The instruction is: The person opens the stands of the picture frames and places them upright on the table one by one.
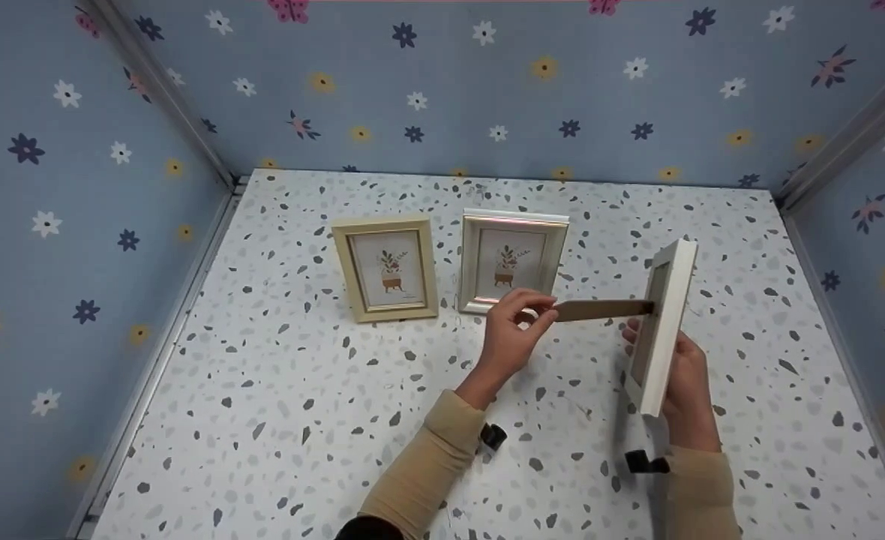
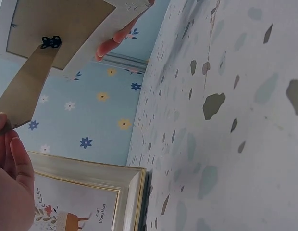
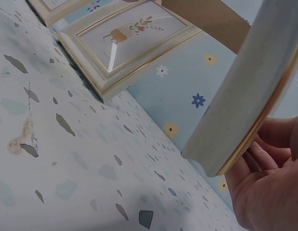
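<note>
A white picture frame (image 1: pixel 671 330) is held upright above the table by my right hand (image 1: pixel 688 375), its edge toward the head camera. In the right wrist view the fingers curl around the lower part of its gold-lined moulding. From its brown backing board (image 2: pixel 67 24) a tan easel stand (image 1: pixel 600 309) sticks out on a black hinge (image 2: pixel 51 42). My left hand (image 1: pixel 516 330) pinches the free end of that stand between thumb and fingers. Just behind the left hand stands a silver-white picture frame (image 1: pixel 469 262) with a plant print.
To the left stands a cream-gold picture frame (image 1: pixel 345 274) with a similar print. The speckled white table (image 1: pixel 300 420) is bordered by blue flowered panels (image 1: pixel 450 112) at the back and both sides. Black wrist straps (image 1: pixel 493 436) show near both sleeves.
</note>
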Motion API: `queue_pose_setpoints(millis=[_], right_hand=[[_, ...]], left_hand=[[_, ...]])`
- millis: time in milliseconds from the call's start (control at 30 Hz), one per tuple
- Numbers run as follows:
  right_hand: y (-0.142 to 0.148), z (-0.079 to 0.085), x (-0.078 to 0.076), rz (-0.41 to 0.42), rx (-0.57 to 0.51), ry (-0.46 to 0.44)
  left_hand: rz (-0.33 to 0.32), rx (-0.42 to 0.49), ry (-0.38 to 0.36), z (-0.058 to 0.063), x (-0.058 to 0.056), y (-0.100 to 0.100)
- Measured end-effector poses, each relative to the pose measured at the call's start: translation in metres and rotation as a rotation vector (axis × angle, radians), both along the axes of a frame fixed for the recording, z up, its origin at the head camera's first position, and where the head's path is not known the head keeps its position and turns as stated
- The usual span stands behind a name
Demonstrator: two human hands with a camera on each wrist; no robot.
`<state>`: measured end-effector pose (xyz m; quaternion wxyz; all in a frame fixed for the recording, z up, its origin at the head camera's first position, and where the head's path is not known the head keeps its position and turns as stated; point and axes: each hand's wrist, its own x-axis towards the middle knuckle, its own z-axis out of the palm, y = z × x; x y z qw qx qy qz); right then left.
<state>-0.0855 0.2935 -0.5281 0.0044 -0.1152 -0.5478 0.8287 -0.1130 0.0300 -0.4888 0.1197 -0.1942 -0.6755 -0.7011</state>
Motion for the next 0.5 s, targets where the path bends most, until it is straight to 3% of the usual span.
queue_pose_setpoints(millis=[100, 333, 500], right_hand=[[0.0011, -0.0004, 0.0002, -0.011, -0.019, 0.008], [0.0068, 0.0031, 0.0002, -0.067, -0.212, 0.005], [0.0101, 0.0059, 0.0007, -0.157, -0.226, -0.037]], left_hand=[[0.004, 0.011, -0.012, -0.0006, -0.0002, -0.0013], [0.042, 0.017, -0.053, 0.0003, -0.0001, -0.0046], [0.055, 0.012, -0.076, 0.0002, -0.0001, -0.0055]])
